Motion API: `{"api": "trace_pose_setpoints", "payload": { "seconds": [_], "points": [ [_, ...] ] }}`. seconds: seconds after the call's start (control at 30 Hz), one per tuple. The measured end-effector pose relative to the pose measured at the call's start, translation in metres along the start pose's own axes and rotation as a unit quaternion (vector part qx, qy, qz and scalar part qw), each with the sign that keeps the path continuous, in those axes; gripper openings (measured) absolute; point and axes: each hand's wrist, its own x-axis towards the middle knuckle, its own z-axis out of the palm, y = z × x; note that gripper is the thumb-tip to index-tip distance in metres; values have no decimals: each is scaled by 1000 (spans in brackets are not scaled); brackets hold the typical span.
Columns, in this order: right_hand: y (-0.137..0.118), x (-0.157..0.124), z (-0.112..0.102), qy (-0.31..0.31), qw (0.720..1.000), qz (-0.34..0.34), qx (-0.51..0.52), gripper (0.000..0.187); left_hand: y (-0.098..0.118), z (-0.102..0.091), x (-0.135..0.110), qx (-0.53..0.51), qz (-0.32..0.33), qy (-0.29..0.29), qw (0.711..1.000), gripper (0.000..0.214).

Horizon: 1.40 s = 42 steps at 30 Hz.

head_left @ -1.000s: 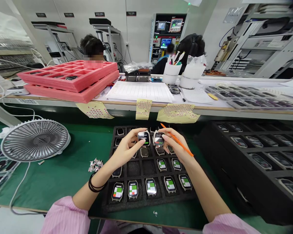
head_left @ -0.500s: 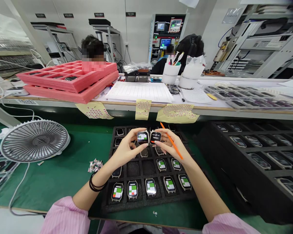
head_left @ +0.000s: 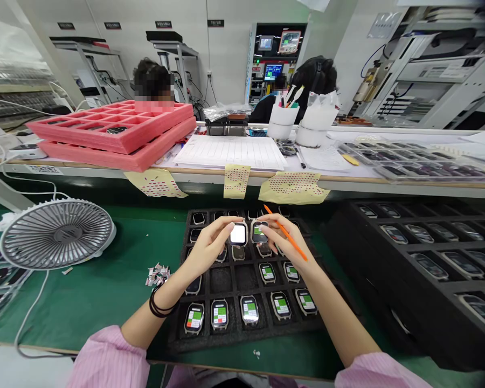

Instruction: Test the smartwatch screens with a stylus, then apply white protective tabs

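My left hand [head_left: 208,247] is closed around a smartwatch body [head_left: 238,234] whose screen glows white. My right hand [head_left: 285,243] pinches a second watch body [head_left: 259,231] with a green-lit screen and also carries an orange stick [head_left: 285,233] between its fingers. Both watches are held side by side above the far part of a black foam tray [head_left: 226,277] on the green mat. Several more watch bodies lie in the tray's pockets, many with green and red screens; some pockets are empty.
A small white fan [head_left: 57,233] lies on the mat at left, with paper scraps [head_left: 157,274] beside it. Black trays of watches [head_left: 428,253] stand at right. Stacked pink foam trays [head_left: 113,132], paper sheets and white cups sit on the shelf beyond. Two people work behind it.
The left watch's screen changed from a green display to plain white. Both hands shifted slightly, keeping the two watches together over the tray.
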Motion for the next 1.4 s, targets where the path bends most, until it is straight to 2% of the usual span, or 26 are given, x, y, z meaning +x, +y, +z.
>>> {"api": "trace_pose_setpoints", "payload": {
  "seconds": [0.13, 0.3, 0.47, 0.67, 0.9, 1.2, 1.3, 1.4],
  "points": [
    [2, 0, -1, 11, 1000, -9, -3, 25, 0, 0, 1, 9, -2, 11, 1000, 34],
    [8, 3, -5, -25, 999, -16, 13, 31, -3, 0, 0, -7, -24, -23, 999, 41],
    [11, 5, -8, -49, 998, -21, -16, 40, -7, 0, 1, -9, -2, -28, 1000, 47],
    [6, 2, -5, -4, 1000, -10, 8, 28, -3, 1, 1, -5, -19, -2, 1000, 33],
    [1, -1, -2, 36, 999, 5, -4, 26, -4, 2, 2, -2, -19, 13, 1000, 29],
    [9, 4, -9, -36, 998, -26, -34, 35, -12, 0, 5, 8, 2, -39, 999, 36],
    [10, 4, -9, -35, 998, -25, -48, 38, -12, 1, 5, 14, 0, -36, 999, 38],
    [9, 4, -6, -15, 999, -24, -33, 31, -10, 2, 5, 17, -1, -26, 1000, 32]
  ]
}}
